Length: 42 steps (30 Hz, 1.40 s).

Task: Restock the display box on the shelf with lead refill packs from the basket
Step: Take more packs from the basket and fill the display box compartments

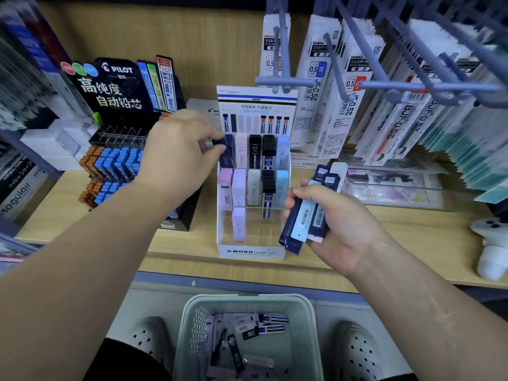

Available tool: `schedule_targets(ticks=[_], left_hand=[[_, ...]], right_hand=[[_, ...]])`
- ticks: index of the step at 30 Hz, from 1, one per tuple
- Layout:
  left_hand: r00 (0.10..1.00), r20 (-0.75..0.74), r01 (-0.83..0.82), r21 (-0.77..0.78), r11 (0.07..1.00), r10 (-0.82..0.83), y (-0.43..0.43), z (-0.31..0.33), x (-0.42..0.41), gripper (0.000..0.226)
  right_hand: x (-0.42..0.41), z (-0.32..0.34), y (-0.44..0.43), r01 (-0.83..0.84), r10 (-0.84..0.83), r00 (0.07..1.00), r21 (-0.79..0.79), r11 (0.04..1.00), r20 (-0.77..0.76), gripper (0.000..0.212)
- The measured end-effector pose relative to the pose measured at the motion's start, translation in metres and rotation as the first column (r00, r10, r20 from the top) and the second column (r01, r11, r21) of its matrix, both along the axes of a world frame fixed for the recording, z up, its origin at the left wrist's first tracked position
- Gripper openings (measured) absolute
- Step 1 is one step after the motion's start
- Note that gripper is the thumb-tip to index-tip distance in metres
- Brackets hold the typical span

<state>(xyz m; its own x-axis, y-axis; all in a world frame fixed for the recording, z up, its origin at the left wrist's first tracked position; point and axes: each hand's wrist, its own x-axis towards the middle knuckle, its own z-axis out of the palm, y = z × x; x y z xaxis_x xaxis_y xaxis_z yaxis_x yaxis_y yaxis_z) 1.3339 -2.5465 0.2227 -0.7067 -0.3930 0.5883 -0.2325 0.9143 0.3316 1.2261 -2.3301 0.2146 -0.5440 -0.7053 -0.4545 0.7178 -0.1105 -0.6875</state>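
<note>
A white tiered MONO display box (251,250) stands on the wooden shelf, its slots partly filled with pink, lilac, black and light-blue lead packs. My left hand (178,149) pinches a dark navy lead pack (224,147) at the box's top-left slot. To the right of the box, my right hand (330,215) grips a fanned bundle of lead packs (308,213), navy, light blue and white. Below the shelf, a pale green basket (189,312) holds several more loose packs.
A black Pilot lead display (118,86) with blue and orange cases stands left of the box. Hooks with hanging refill cards (349,86) jut out at the upper right. White objects (492,243) lie on the shelf's right end. My shoes flank the basket.
</note>
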Motion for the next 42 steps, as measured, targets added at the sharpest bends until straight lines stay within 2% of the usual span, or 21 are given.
schedule_targets(ticks=[5, 13, 18, 24, 31, 39, 41, 42], left_hand=[[1.0, -0.01, 0.027, 0.036, 0.999, -0.027, 0.0, 0.0, 0.0, 0.015], [0.997, -0.012, 0.076, 0.109, 0.991, -0.076, -0.003, 0.0, 0.0, 0.021], [0.999, -0.014, 0.042, 0.112, 0.993, -0.041, 0.003, 0.001, -0.004, 0.018], [0.997, 0.008, 0.067, 0.252, 0.965, -0.071, -0.003, 0.005, -0.002, 0.015], [0.989, 0.063, 0.125, 0.159, 0.979, -0.137, -0.005, 0.001, -0.004, 0.011], [0.999, 0.044, 0.029, 0.046, 0.999, -0.031, 0.007, 0.0, -0.004, 0.015], [1.0, 0.014, 0.025, 0.123, 0.992, -0.027, 0.027, 0.007, -0.003, 0.007], [0.999, 0.017, 0.034, 0.255, 0.966, -0.04, 0.041, 0.01, -0.002, 0.01]], right_hand=[[0.0, 0.001, 0.001, -0.002, 0.003, 0.999, -0.022, 1.0, 0.051, 0.019], [0.004, -0.002, -0.003, -0.033, 0.033, 0.999, -0.008, 0.999, 0.028, 0.024], [0.006, -0.006, -0.005, -0.056, 0.056, 0.998, -0.007, 0.998, 0.017, 0.027], [0.005, -0.004, -0.004, -0.05, 0.05, 0.999, -0.015, 0.999, 0.008, 0.029], [0.003, -0.004, -0.001, -0.052, 0.052, 0.999, -0.011, 0.999, -0.014, 0.031], [0.001, -0.003, -0.002, -0.034, 0.034, 0.999, -0.099, 0.995, -0.003, 0.024], [0.001, -0.002, -0.003, -0.006, 0.005, 1.0, -0.106, 0.994, -0.011, 0.023], [0.002, -0.001, -0.004, 0.014, -0.015, 1.0, -0.11, 0.994, -0.014, 0.022]])
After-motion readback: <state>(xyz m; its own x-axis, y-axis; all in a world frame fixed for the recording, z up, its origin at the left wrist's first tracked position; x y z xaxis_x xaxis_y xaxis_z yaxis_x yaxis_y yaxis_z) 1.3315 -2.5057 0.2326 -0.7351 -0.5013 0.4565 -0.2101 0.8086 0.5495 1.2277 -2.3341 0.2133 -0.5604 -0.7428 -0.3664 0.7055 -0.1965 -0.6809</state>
